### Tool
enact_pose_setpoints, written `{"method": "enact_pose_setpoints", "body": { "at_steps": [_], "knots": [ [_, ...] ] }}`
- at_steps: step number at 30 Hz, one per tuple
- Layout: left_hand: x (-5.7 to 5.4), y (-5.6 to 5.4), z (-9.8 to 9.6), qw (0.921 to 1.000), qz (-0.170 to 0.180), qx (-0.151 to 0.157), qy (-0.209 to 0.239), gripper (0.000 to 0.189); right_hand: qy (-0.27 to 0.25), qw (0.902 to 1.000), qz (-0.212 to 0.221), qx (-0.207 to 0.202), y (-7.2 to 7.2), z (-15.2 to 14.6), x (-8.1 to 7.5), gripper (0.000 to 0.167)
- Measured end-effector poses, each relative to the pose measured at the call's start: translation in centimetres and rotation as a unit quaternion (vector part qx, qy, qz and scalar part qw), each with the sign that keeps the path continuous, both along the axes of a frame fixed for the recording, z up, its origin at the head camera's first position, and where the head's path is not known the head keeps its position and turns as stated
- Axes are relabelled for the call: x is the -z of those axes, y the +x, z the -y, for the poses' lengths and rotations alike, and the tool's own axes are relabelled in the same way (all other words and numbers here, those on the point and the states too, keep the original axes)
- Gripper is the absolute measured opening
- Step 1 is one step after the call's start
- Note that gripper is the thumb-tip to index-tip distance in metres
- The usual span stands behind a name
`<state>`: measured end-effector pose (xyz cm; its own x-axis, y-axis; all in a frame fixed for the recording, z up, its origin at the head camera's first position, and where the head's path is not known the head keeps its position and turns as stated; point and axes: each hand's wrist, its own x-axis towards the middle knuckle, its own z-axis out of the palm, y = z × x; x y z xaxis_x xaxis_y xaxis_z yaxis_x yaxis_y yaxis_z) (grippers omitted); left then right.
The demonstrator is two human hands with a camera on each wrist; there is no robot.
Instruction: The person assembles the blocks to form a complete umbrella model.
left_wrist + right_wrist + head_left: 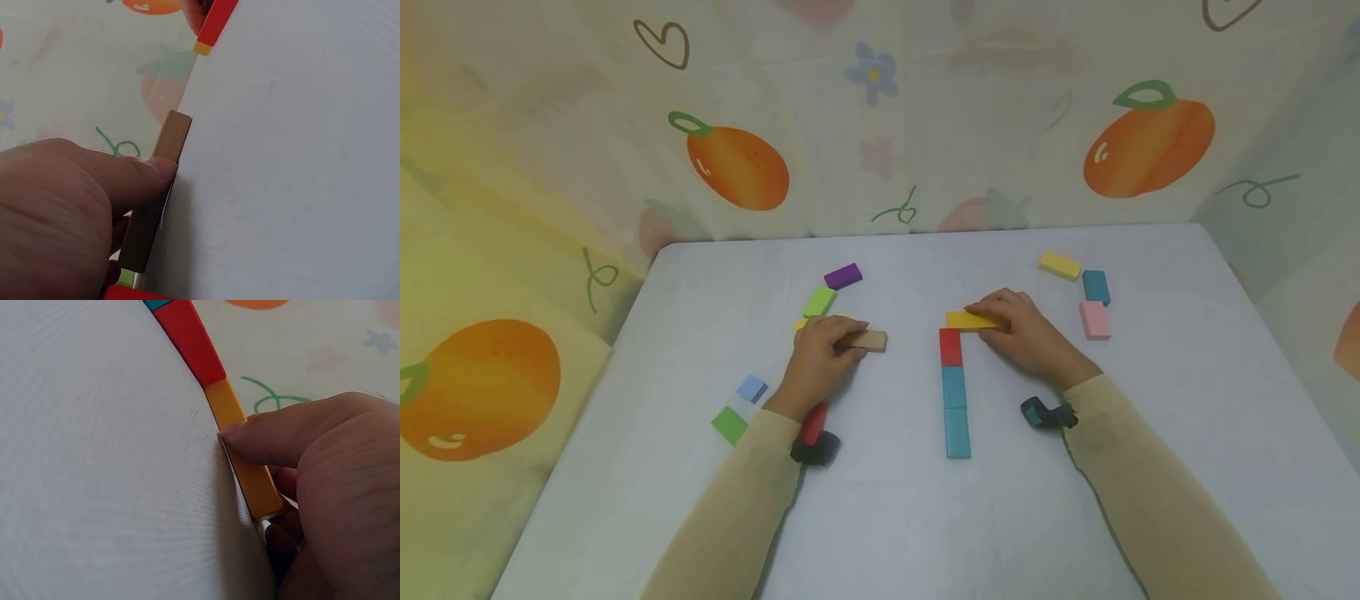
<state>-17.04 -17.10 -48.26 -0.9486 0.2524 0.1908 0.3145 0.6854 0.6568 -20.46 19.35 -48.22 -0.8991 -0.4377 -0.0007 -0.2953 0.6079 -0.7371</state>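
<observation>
My left hand (822,358) pinches a plain wooden block (868,340) between thumb and fingers, left of the block row; the left wrist view shows the block's long side (153,194). With thumb and fingertips my right hand (1026,335) grips an orange-yellow block (966,321), which lies crosswise at the far end of the row. The row runs toward me: a red block (951,347), then a teal block (954,387) and another teal block (957,433). In the right wrist view the orange-yellow block (247,469) meets the red block (190,344) end to end.
Left lie purple (843,276), lime (819,302), light blue (752,388) and green (729,426) blocks. A yellow block and a red block (813,425) are partly hidden by the left arm. At right are yellow (1060,266), teal (1096,287) and pink (1095,321) blocks.
</observation>
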Motion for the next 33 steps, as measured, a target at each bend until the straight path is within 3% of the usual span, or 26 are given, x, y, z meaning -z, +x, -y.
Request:
{"method": "enact_pose_setpoints", "body": {
  "at_steps": [14,33],
  "knots": [
    [-0.1,0.1,-0.2,0.9996,0.011,-0.018,-0.018,0.034,-0.002,1.0,-0.009,-0.002,0.1,0.0,0.1,0.042],
    [-1.6,-0.5,-1.5,0.9995,0.012,-0.009,0.029,0.031,0.002,1.0,-0.002,-0.002,0.1,-0.2,-0.2,0.041]
  ]
}}
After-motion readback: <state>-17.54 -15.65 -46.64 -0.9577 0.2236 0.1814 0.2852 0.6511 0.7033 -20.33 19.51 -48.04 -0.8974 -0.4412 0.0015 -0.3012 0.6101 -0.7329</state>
